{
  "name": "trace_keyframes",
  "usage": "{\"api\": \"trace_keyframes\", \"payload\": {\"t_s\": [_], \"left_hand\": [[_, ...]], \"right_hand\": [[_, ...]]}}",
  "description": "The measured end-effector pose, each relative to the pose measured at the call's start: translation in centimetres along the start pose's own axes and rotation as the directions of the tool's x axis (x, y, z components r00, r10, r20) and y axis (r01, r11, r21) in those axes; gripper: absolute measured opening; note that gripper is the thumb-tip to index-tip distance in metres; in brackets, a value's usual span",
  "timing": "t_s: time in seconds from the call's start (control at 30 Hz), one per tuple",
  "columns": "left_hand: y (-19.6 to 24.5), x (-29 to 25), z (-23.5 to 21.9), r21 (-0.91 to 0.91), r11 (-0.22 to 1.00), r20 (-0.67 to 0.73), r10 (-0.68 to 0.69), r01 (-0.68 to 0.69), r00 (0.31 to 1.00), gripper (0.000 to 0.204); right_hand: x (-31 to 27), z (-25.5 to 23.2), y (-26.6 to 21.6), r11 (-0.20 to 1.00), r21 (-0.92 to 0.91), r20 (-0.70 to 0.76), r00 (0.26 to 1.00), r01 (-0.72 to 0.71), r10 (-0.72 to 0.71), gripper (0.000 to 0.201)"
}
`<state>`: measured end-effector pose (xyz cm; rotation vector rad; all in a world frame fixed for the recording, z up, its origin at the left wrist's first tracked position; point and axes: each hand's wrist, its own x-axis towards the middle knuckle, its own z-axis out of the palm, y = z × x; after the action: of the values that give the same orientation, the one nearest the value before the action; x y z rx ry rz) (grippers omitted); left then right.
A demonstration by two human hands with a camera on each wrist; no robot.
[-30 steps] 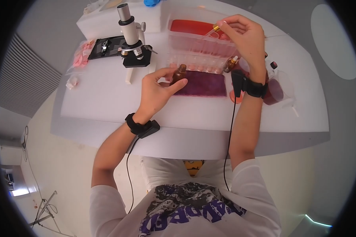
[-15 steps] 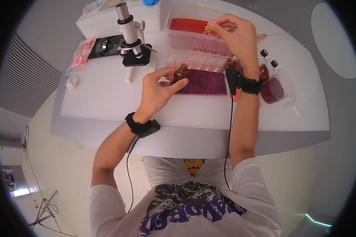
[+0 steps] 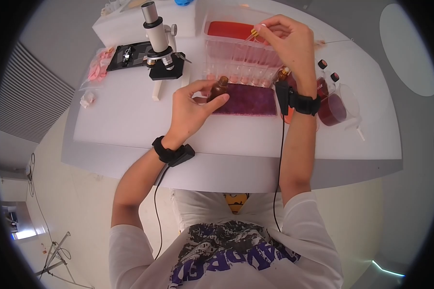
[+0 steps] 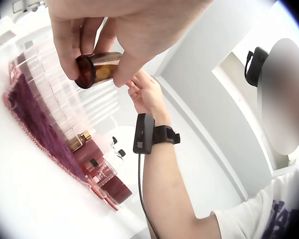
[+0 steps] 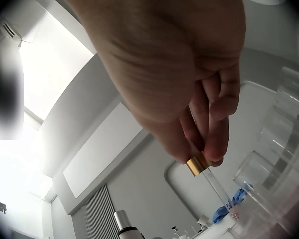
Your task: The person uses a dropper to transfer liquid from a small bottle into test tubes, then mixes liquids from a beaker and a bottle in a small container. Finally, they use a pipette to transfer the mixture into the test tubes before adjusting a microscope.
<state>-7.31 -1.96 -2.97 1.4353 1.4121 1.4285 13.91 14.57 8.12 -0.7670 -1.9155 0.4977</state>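
My left hand [image 3: 190,108] grips a small amber glass bottle [image 3: 220,88] between thumb and fingers, above the left end of a purple cloth [image 3: 253,101]. No cap is on its neck, and the bottle's mouth [image 4: 83,72] shows in the left wrist view. Farther back, my right hand [image 3: 294,45] pinches a glass dropper [image 3: 254,32] by its top end. The dropper's gold collar [image 5: 197,166] sits just below the fingertips, its glass tube slanting down over a row of clear test tubes [image 3: 246,72]. Several tubes hold pinkish contents at the bottom.
Behind the tubes stands a clear plastic bin [image 3: 212,45] with red liquid. A microscope [image 3: 159,43] is at the left, beside a black tray [image 3: 128,57]. To the right are a second amber dropper bottle [image 3: 282,73], dark-capped bottles [image 3: 321,86] and a beaker of dark red liquid [image 3: 332,110].
My right hand has moved left with the dropper, along the row of tubes, and then stayed nearly still. My left hand and its bottle have hardly moved.
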Motion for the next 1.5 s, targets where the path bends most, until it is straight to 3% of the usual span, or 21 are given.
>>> {"api": "trace_keyframes", "payload": {"t_s": [0.53, 1.0, 1.33, 1.43, 1.5], "left_hand": [[-0.2, 0.1, -0.2, 0.03, 0.999, -0.022, 0.013, -0.013, 1.0, 0.038], [0.0, 0.1, -0.2, 0.028, 1.0, -0.016, 0.015, -0.014, 1.0, 0.038], [-0.1, 0.2, -0.4, 0.054, 0.999, -0.022, 0.001, 0.0, 1.0, 0.039], [0.3, 0.1, -0.5, 0.063, 0.998, -0.038, 0.023, -0.021, 0.999, 0.04], [0.5, 0.1, -0.5, 0.066, 0.996, -0.053, 0.057, -0.054, 0.997, 0.04]], "right_hand": [[0.0, 0.1, 0.3, 1.0, -0.021, 0.069, 0.998, 0.007, -0.005, 0.015], [-0.1, 0.6, 0.4, 0.977, -0.123, 0.156, 0.976, 0.174, -0.154, 0.015], [-0.1, 0.4, -1.4, 0.983, -0.14, 0.069, 0.992, 0.116, -0.107, 0.012], [-0.4, -0.3, -4.0, 0.996, -0.072, -0.016, 0.998, 0.052, -0.053, 0.012], [-0.5, -0.6, -5.3, 0.942, 0.335, 0.117, 0.992, -0.003, -0.039, 0.018]]}}
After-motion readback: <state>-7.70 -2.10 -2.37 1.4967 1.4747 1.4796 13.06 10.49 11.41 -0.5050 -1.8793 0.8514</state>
